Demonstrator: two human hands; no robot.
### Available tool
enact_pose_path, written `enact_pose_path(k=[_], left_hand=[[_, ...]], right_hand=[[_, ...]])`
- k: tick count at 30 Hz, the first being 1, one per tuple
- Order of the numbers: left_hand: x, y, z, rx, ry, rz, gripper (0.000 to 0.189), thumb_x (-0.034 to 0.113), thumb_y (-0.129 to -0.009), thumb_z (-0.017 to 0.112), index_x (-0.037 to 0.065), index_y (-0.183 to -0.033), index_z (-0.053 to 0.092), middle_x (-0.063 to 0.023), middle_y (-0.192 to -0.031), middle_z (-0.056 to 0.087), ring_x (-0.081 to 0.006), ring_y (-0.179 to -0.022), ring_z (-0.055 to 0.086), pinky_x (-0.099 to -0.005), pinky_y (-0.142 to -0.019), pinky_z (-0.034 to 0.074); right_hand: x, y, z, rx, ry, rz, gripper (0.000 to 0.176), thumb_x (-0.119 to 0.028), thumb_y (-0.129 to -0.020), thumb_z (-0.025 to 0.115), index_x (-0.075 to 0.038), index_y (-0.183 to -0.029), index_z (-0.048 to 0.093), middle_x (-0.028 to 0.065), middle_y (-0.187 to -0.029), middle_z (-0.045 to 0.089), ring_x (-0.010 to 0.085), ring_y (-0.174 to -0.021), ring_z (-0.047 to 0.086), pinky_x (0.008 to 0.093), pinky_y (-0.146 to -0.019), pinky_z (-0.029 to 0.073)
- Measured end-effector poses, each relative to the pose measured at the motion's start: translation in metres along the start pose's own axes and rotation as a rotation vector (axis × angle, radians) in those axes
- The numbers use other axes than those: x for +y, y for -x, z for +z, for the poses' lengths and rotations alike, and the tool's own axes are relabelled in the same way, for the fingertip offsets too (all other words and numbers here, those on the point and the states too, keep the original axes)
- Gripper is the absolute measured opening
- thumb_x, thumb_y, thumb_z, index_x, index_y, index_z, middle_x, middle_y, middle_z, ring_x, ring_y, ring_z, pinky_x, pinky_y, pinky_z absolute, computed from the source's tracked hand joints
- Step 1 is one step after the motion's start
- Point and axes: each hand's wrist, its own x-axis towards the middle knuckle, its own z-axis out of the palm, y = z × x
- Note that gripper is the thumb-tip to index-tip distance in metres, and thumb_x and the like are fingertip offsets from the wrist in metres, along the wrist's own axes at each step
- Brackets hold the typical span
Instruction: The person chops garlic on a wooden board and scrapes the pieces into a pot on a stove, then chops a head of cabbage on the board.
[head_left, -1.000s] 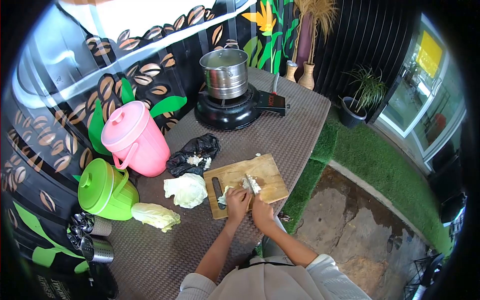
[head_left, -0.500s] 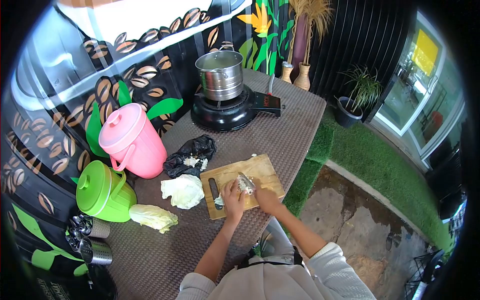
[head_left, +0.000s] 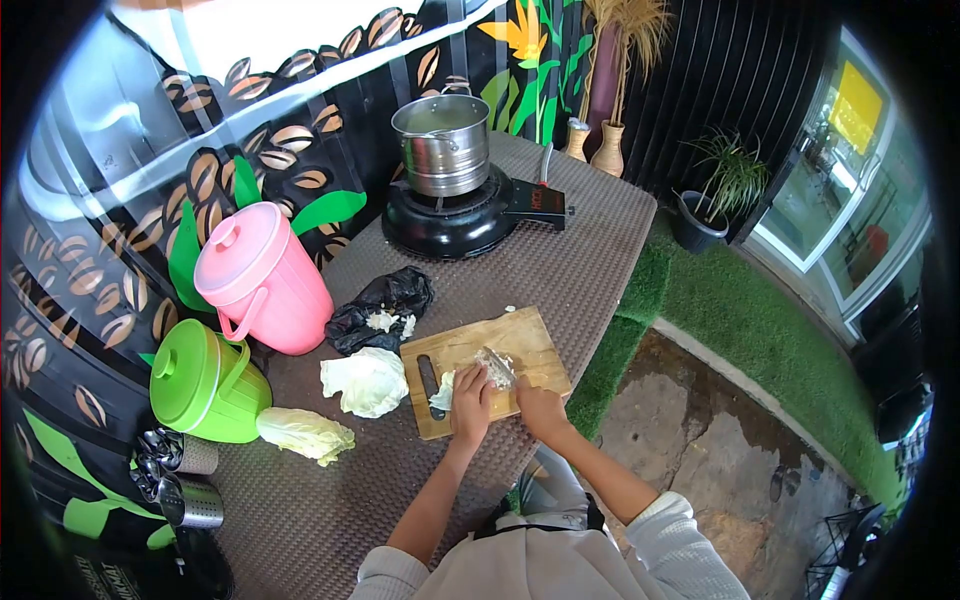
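Observation:
A wooden cutting board [head_left: 533,345] lies near the table's front edge, with finely chopped white bits [head_left: 504,380] in its middle. My right hand [head_left: 542,410] is closed round a knife [head_left: 496,362], whose handle the fingers hide. The blade lies over the chopped bits, close to my left fingertips. My left hand [head_left: 471,405] presses down on the board with its fingers together, and a pale cabbage piece [head_left: 442,391] shows from under it. Left of the board sit a larger white cabbage chunk [head_left: 366,383] and a napa cabbage [head_left: 305,435].
Behind the board, a black plastic bag [head_left: 385,302] holds white scraps. A steel pot [head_left: 441,150] stands on a black gas stove [head_left: 445,225] at the back. Pink [head_left: 275,290] and green [head_left: 205,385] lidded jugs line the left side, near steel utensil holders [head_left: 190,503].
My right hand and the knife have moved slightly right and down over the chopped bits. More of the cabbage piece shows beside my left hand.

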Motion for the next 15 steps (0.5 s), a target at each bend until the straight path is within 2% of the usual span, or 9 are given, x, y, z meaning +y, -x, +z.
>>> enact_pose_path(k=[2,4,5,7,9,11,13,15], left_hand=[[0.001,-0.001,-0.001,-0.005,-0.008,0.002,0.031,0.014,-0.088,0.061,-0.005,-0.112,0.063,-0.0193,-0.117,0.062,-0.0344,-0.114,0.053,-0.0444,-0.107,0.033],[0.004,-0.001,-0.002,0.005,0.007,-0.011,0.030,0.014,-0.088,0.061,-0.005,-0.111,0.064,-0.0189,-0.116,0.062,-0.0344,-0.113,0.054,-0.0438,-0.106,0.035],[0.004,-0.002,-0.002,0.006,0.008,-0.011,0.030,0.014,-0.088,0.061,-0.005,-0.111,0.064,-0.0189,-0.116,0.062,-0.0344,-0.113,0.054,-0.0438,-0.106,0.035],[0.003,0.000,0.000,0.020,0.005,0.002,0.028,0.012,-0.088,0.061,-0.005,-0.110,0.064,-0.0183,-0.115,0.062,-0.0345,-0.112,0.054,-0.0434,-0.104,0.037],[0.003,0.001,0.001,0.026,0.008,-0.001,0.028,0.012,-0.088,0.061,-0.004,-0.110,0.064,-0.0180,-0.115,0.063,-0.0345,-0.112,0.054,-0.0434,-0.103,0.038],[0.003,-0.002,0.001,0.037,0.011,-0.001,0.027,0.012,-0.088,0.061,-0.004,-0.110,0.064,-0.0177,-0.114,0.063,-0.0345,-0.112,0.054,-0.0434,-0.102,0.039],[0.002,0.000,0.000,0.032,0.022,0.015,0.026,0.012,-0.088,0.061,-0.004,-0.110,0.065,-0.0175,-0.114,0.063,-0.0346,-0.111,0.054,-0.0432,-0.102,0.039],[0.000,0.001,-0.001,0.032,0.015,0.020,0.026,0.011,-0.088,0.061,-0.004,-0.109,0.065,-0.0175,-0.114,0.063,-0.0346,-0.111,0.054,-0.0429,-0.102,0.039]], right_hand=[[-0.001,0.006,0.004,0.013,0.015,-0.015,0.019,-0.012,-0.086,0.053,0.000,-0.100,0.050,0.0172,-0.072,0.068,0.0304,-0.067,0.070,0.0391,-0.056,0.056],[-0.011,0.024,0.008,0.082,0.047,0.076,0.019,-0.020,-0.093,0.050,-0.002,-0.097,0.048,0.0158,-0.068,0.066,0.0331,-0.062,0.068,0.0425,-0.055,0.055],[-0.016,0.024,0.012,0.082,0.048,0.076,0.019,-0.020,-0.093,0.050,-0.002,-0.097,0.048,0.0158,-0.068,0.066,0.0331,-0.062,0.068,0.0425,-0.055,0.055],[-0.021,0.021,0.022,0.078,0.036,0.108,0.018,-0.011,-0.086,0.051,0.000,-0.101,0.050,0.0180,-0.072,0.068,0.0305,-0.064,0.069,0.0388,-0.053,0.055],[-0.011,-0.003,0.028,0.077,0.011,0.080,0.019,-0.012,-0.087,0.050,0.000,-0.102,0.050,0.0179,-0.073,0.068,0.0313,-0.065,0.069,0.0395,-0.054,0.055],[-0.001,-0.026,0.011,0.080,-0.012,0.049,0.021,-0.013,-0.088,0.049,0.001,-0.104,0.051,0.0178,-0.073,0.067,0.0321,-0.066,0.069,0.0401,-0.055,0.055],[0.011,-0.034,-0.020,-0.005,-0.074,-0.034,0.023,-0.021,-0.091,0.050,0.000,-0.099,0.052,0.0186,-0.073,0.067,0.0358,-0.069,0.068,0.0474,-0.060,0.054],[0.016,-0.029,-0.040,-0.046,-0.037,-0.069,0.023,-0.018,-0.090,0.050,0.001,-0.103,0.052,0.0179,-0.075,0.067,0.0346,-0.071,0.068,0.0460,-0.061,0.054]])
